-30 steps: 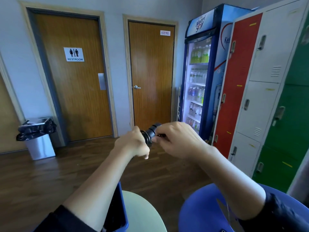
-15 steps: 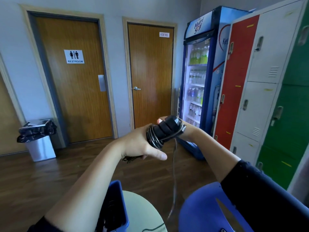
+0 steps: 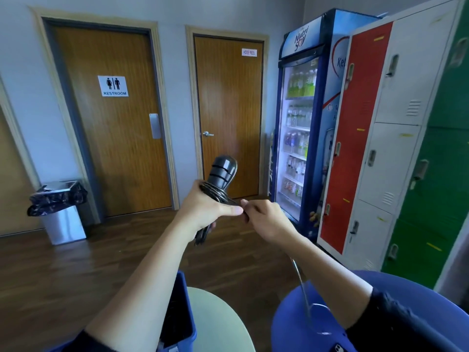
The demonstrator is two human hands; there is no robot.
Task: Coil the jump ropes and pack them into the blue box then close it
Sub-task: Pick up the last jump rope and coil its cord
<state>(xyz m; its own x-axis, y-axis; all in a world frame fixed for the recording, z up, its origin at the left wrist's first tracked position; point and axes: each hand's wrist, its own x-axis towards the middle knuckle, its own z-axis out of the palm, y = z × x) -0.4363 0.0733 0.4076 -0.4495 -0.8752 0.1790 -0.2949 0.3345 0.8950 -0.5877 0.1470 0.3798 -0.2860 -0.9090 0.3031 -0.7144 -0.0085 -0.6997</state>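
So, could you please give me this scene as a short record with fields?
left hand: grips the handle, near upright
right hand: pinches the rope beside the left thumb
rope: partly wound round the handle; the rest hangs from the right hand over the chair
box: open, under the left forearm, beside the table
background: restroom door, bin, fridge, lockers

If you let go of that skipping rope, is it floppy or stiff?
Probably floppy: the rope wraps tightly round the handle and its loose end droops in a curve. Likely springy too, so the coils may unwind unless the left hand holds them.
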